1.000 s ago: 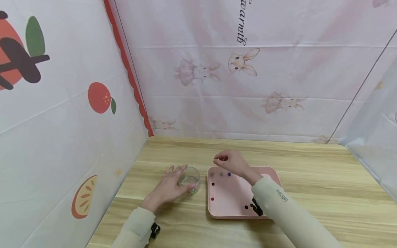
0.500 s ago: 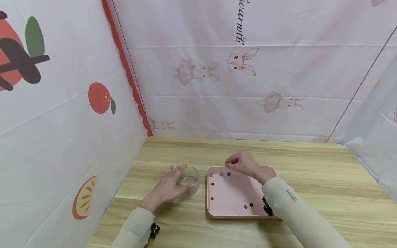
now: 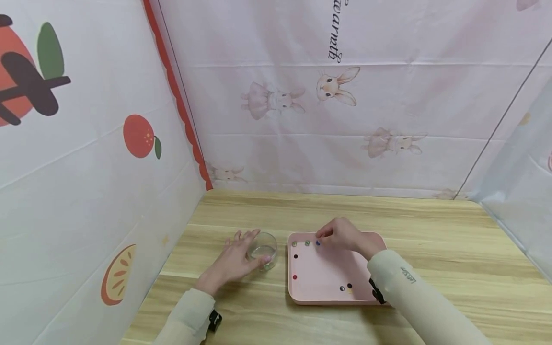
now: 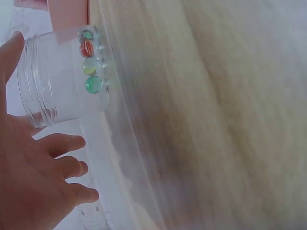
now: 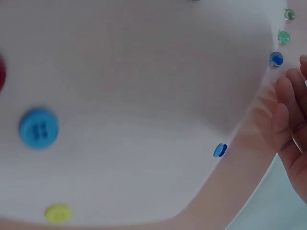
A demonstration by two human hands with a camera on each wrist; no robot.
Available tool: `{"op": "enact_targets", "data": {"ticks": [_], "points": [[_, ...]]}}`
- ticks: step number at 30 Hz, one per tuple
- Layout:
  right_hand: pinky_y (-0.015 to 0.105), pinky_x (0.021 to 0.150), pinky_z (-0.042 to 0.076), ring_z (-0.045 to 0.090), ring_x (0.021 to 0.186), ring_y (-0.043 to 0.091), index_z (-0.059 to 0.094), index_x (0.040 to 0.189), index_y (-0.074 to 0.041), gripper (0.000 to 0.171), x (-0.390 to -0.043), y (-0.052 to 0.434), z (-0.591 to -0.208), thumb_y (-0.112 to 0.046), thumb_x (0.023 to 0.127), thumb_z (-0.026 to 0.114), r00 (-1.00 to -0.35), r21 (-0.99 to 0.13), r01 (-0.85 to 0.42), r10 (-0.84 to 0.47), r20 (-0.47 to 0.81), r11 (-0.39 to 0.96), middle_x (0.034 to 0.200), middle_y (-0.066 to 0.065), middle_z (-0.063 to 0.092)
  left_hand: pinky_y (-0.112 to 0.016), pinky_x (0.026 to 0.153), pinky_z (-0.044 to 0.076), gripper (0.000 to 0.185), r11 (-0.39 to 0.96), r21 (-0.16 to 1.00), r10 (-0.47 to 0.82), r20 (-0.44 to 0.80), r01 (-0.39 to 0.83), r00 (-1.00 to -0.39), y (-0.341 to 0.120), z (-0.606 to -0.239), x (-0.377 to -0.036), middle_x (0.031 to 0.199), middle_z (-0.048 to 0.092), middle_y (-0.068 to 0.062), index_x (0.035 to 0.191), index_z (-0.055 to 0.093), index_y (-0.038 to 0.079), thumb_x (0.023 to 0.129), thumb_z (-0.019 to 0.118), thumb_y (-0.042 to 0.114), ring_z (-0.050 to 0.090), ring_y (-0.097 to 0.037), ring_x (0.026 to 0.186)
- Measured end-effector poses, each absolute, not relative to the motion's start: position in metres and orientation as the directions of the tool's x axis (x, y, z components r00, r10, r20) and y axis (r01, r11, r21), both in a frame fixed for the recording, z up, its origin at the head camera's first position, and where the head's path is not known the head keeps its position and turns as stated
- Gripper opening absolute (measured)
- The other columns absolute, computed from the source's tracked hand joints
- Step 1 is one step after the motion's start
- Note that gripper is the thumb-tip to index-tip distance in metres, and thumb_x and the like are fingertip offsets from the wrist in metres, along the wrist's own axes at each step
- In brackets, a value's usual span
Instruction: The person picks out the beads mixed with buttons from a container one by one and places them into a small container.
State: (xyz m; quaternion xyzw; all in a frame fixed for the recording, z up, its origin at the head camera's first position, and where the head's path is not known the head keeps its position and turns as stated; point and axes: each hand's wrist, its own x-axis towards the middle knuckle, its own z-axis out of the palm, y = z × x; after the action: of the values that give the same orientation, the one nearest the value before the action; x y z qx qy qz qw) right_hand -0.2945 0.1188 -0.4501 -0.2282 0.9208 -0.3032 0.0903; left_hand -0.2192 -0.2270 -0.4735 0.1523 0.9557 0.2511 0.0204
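Note:
A clear glass jar (image 3: 264,249) stands on the wooden table, left of a pink tray (image 3: 327,266). In the left wrist view the jar (image 4: 57,81) has several marbles (image 4: 88,60) at its bottom. My left hand (image 3: 237,258) rests against the jar's left side with relaxed, spread fingers (image 4: 62,158). My right hand (image 3: 321,235) hovers over the tray's far edge, its fingertips just above a blue marble (image 3: 317,243). In the right wrist view that blue marble (image 5: 276,58) lies close to my fingers (image 5: 288,110), which hold nothing.
Two greenish marbles (image 3: 307,243) lie left of the blue one. Red pieces (image 3: 295,277) sit by the tray's left rim, and small pieces (image 3: 342,288) near its front. A blue button (image 5: 39,128) and a yellow button (image 5: 58,213) lie on the tray. Cloth walls (image 3: 129,143) enclose the table.
My right hand moved right from beside the jar to the tray's far edge and lowered toward the blue marble. My left hand and the jar stayed put.

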Motion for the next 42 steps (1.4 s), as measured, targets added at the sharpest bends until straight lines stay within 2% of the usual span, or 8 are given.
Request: {"op": "enact_targets", "data": {"ticks": [8, 17, 25, 30, 39, 42], "points": [[0.027, 0.073, 0.056, 0.065, 0.084, 0.008, 0.085, 0.109, -0.012, 0.021, -0.295, 0.117, -0.450, -0.007, 0.090, 0.077, -0.858, -0.464, -0.434, -0.512, -0.049, 0.772, 0.102, 0.001, 0.082, -0.077, 0.124, 0.010, 0.094, 0.822, 0.490, 0.311, 0.042, 0.291, -0.949, -0.228, -0.475, -0.221, 0.168, 0.039, -0.021, 0.166, 0.035, 0.014, 0.095, 0.062, 0.071, 0.020, -0.057, 0.157], [0.023, 0.063, 0.046, 0.055, 0.071, 0.008, 0.085, 0.112, -0.013, 0.024, -0.292, 0.114, -0.448, -0.008, 0.089, 0.077, -0.837, -0.360, -0.493, -0.545, -0.051, 0.792, 0.096, -0.001, 0.082, -0.075, 0.126, 0.011, 0.093, 0.824, 0.493, 0.300, 0.036, 0.278, -0.953, -0.228, -0.474, -0.219, 0.167, 0.041, -0.019, 0.166, 0.035, 0.017, 0.095, 0.063, 0.070, 0.020, -0.056, 0.158], [0.025, 0.068, 0.054, 0.060, 0.074, 0.007, 0.083, 0.115, -0.012, 0.026, -0.291, 0.113, -0.452, -0.011, 0.090, 0.080, -0.833, -0.351, -0.501, -0.551, -0.053, 0.791, 0.101, 0.002, 0.083, -0.075, 0.126, 0.011, 0.093, 0.827, 0.488, 0.302, 0.031, 0.278, -0.953, -0.228, -0.473, -0.220, 0.167, 0.041, -0.018, 0.166, 0.035, 0.018, 0.095, 0.063, 0.071, 0.021, -0.056, 0.157], [0.024, 0.066, 0.052, 0.058, 0.072, 0.008, 0.084, 0.114, -0.012, 0.025, -0.292, 0.113, -0.453, -0.012, 0.090, 0.080, -0.835, -0.350, -0.498, -0.547, -0.052, 0.793, 0.098, 0.001, 0.082, -0.075, 0.126, 0.011, 0.093, 0.828, 0.487, 0.303, 0.030, 0.278, -0.953, -0.228, -0.473, -0.220, 0.167, 0.040, -0.019, 0.166, 0.035, 0.017, 0.095, 0.063, 0.071, 0.020, -0.057, 0.157], [0.025, 0.064, 0.048, 0.055, 0.071, 0.008, 0.085, 0.096, -0.014, 0.010, -0.294, 0.112, -0.459, -0.009, 0.089, 0.080, -0.808, -0.320, -0.554, -0.590, -0.017, 0.768, 0.089, -0.002, 0.079, -0.076, 0.126, 0.012, 0.093, 0.829, 0.487, 0.302, 0.029, 0.277, -0.953, -0.229, -0.476, -0.221, 0.168, 0.041, -0.017, 0.166, 0.035, 0.018, 0.094, 0.062, 0.072, 0.020, -0.056, 0.158], [0.025, 0.064, 0.049, 0.055, 0.071, 0.009, 0.085, 0.095, -0.014, 0.009, -0.294, 0.112, -0.459, -0.008, 0.089, 0.081, -0.805, -0.310, -0.561, -0.594, -0.015, 0.768, 0.088, -0.002, 0.078, -0.076, 0.125, 0.012, 0.092, 0.828, 0.486, 0.303, 0.031, 0.279, -0.953, -0.228, -0.475, -0.221, 0.167, 0.041, -0.018, 0.166, 0.035, 0.018, 0.095, 0.063, 0.071, 0.020, -0.057, 0.157]]}}
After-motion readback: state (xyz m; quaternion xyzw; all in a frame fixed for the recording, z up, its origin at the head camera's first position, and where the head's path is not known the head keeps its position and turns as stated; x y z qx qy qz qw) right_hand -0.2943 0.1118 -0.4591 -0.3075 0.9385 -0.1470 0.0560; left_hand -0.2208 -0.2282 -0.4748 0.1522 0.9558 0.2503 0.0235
